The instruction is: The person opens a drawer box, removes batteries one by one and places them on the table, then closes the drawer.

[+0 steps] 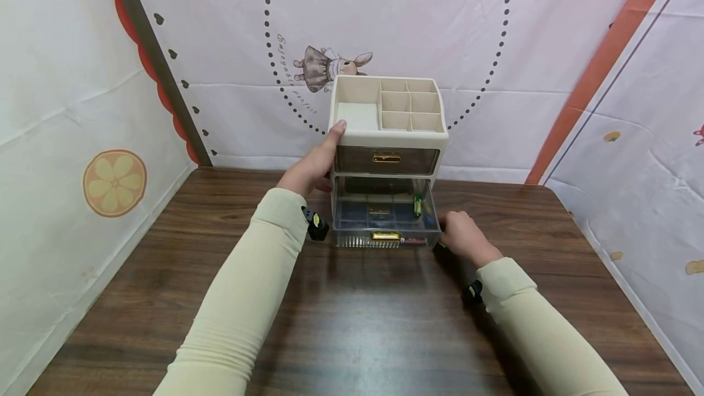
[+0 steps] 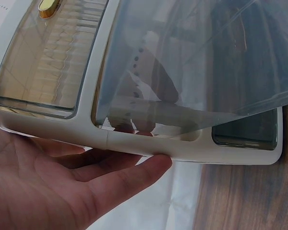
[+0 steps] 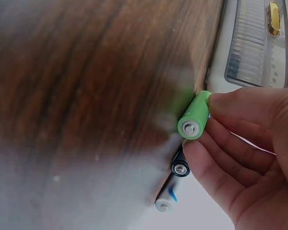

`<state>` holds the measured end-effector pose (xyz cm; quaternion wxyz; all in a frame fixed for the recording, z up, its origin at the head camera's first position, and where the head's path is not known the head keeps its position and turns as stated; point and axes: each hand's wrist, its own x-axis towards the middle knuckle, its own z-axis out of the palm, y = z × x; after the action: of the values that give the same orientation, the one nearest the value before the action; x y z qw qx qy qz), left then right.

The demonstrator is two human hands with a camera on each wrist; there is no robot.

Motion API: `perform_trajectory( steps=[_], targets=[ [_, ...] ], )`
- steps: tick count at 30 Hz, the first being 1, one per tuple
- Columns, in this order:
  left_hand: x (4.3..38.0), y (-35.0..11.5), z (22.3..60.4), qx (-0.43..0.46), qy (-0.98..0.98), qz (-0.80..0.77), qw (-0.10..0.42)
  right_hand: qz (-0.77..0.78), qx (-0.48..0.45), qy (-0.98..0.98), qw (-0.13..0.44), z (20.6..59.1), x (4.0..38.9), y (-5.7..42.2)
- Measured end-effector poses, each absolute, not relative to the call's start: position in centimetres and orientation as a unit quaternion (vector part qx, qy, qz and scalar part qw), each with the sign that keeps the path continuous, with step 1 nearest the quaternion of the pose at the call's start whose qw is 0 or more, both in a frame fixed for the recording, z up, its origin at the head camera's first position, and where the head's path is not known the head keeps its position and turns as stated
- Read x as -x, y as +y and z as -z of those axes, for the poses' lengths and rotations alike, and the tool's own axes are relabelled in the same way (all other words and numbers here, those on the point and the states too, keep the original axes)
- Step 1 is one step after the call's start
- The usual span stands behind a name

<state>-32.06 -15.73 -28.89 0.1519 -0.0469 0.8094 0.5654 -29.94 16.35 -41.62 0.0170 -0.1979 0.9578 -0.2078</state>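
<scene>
A cream desktop organizer (image 1: 389, 138) stands on the table, its clear middle drawer (image 1: 352, 226) pulled out. Inside that drawer lies a green battery (image 1: 418, 206); a red cylinder (image 1: 414, 241) shows low at its front. My left hand (image 1: 310, 170) rests against the organizer's left side, thumb at the upper edge. In the left wrist view, its extended fingers (image 2: 153, 167) lie along the side wall. Low beside the drawer's right side, my right hand (image 1: 464, 238) pinches another green battery (image 3: 194, 117) between thumb and fingertips, close over the table.
A black battery (image 3: 180, 165) and a white battery with a blue mark (image 3: 165, 199) lie past the pinched one. The top tray (image 1: 357, 118) has several compartments. Above the extended drawer is a closed drawer (image 1: 357, 161). Printed cloth (image 1: 412, 17) hangs behind the wooden table (image 1: 357, 322).
</scene>
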Motion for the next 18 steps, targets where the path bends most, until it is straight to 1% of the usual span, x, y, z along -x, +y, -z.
perform_trajectory(
  steps=[11, 18],
  targets=[
    [32.1, -15.7, 28.9, 0.054, 0.808, -0.565, 0.157, 0.219, 0.200, 0.955, 0.021, 40.9, 29.6, 16.7],
    [32.1, -15.7, 29.0, 0.056, 0.803, -0.571, 0.159, 0.213, 0.223, 0.951, 0.001, 40.0, 29.2, 16.8]
  ],
)
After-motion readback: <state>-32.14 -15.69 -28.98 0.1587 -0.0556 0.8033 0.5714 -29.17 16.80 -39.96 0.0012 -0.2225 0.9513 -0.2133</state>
